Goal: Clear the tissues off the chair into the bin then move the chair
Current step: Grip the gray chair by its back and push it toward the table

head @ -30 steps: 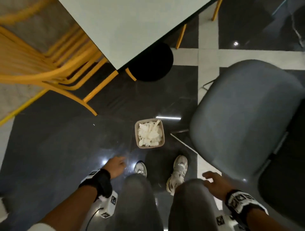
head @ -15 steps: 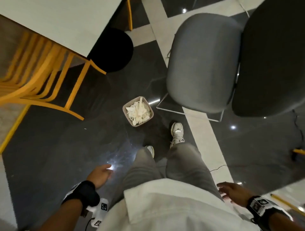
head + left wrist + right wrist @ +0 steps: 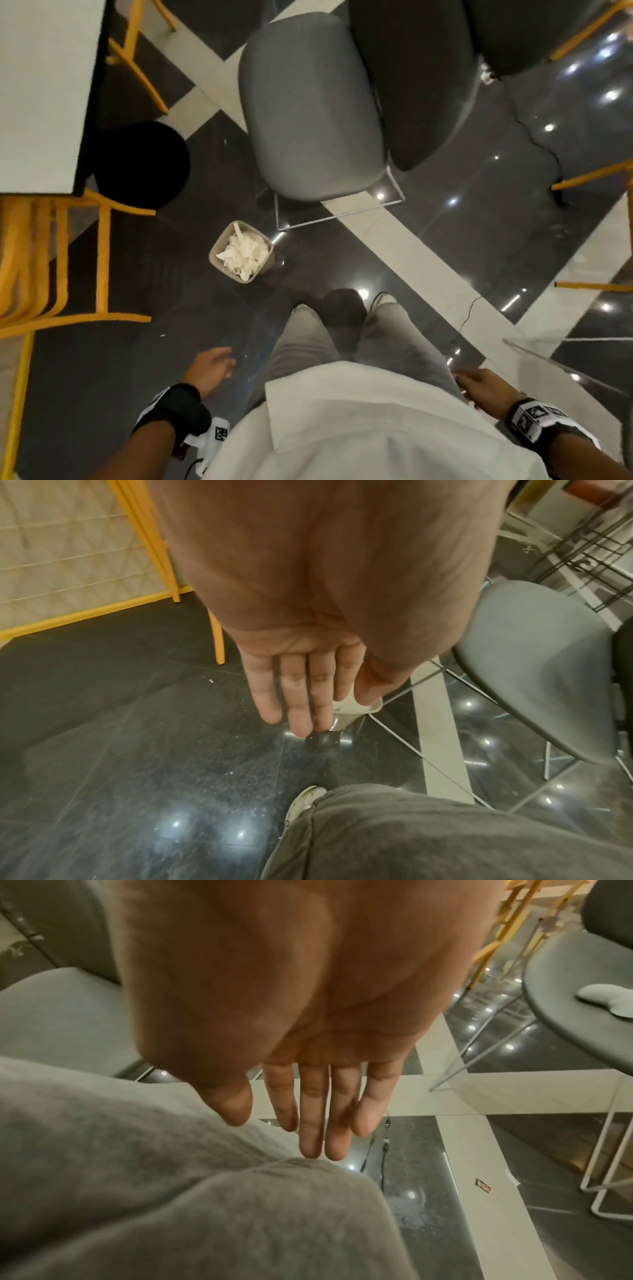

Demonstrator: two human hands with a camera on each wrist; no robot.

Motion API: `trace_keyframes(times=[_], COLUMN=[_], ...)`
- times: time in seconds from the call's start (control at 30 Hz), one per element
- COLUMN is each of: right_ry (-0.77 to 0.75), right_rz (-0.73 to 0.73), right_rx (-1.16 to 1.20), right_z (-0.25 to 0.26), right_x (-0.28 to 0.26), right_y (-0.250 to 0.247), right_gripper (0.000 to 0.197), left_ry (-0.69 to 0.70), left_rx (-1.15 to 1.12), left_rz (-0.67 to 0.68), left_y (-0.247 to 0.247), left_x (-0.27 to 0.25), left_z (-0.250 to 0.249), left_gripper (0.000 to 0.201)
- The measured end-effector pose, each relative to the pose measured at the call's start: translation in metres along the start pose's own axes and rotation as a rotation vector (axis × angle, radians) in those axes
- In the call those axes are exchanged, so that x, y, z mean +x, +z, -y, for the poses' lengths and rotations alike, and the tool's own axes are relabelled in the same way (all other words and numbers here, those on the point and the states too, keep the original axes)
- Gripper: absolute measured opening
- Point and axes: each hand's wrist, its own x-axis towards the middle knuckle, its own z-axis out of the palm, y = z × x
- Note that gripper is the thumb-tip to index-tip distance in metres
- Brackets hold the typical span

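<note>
Left of the small beige square bin (image 3: 219,255) stand the yellow wooden chair frames (image 3: 58,260) under the pale desk (image 3: 41,96). The left hand (image 3: 210,368) hangs below-left of the bin, fingers straight and together, holding nothing. The bin sits on the dark polished floor (image 3: 154,308), filled with crumpled white tissues (image 3: 245,255). Just up-right of the bin stands the grey upholstered chair (image 3: 308,109), its seat bare. Far below-right of the bin, the right hand (image 3: 486,389) hangs beside the grey trouser leg (image 3: 400,342), fingers extended, empty.

I see the bin (image 3: 241,257) of tissues (image 3: 244,255) at my eleven o'clock, the grey chair (image 3: 310,113) at twelve, both hands (image 3: 209,368) (image 3: 486,387) empty.
</note>
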Motion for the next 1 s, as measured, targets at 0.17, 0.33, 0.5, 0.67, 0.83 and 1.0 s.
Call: trace_keyframes(times=[0.17, 0.33, 0.5, 0.67, 0.83, 1.0], right_ry=[0.067, 0.079, 0.078, 0.037, -0.003, -0.028], right_rz=[0.033, 0.031, -0.005, -0.025, 0.019, 0.014], right_rx=[0.084, 0.159, 0.233, 0.218, 0.107, -0.018], right_z=[-0.071, -0.139, -0.187, -0.193, -0.180, -0.152], right_x=[0.012, 0.045, 0.076, 0.101, 0.129, 0.160], right_y=[-0.024, -0.085, -0.170, -0.241, -0.310, -0.388], right_gripper=[0.023, 0.021, 0.020, 0.018, 0.021, 0.027], left_ry=[0.063, 0.081, 0.090, 0.145, 0.173, 0.152], left_rx=[0.060, 0.097, 0.171, 0.211, 0.158, 0.129], left_rz=[0.005, -0.012, -0.012, 0.024, 0.013, 0.011], left_y=[0.050, 0.123, 0.205, 0.272, 0.320, 0.348], left_x=[-0.008, -0.018, -0.041, -0.057, -0.048, -0.023], left_z=[-0.067, -0.121, -0.175, -0.252, -0.326, -0.376], left_gripper=[0.034, 0.037, 0.037, 0.037, 0.032, 0.018])
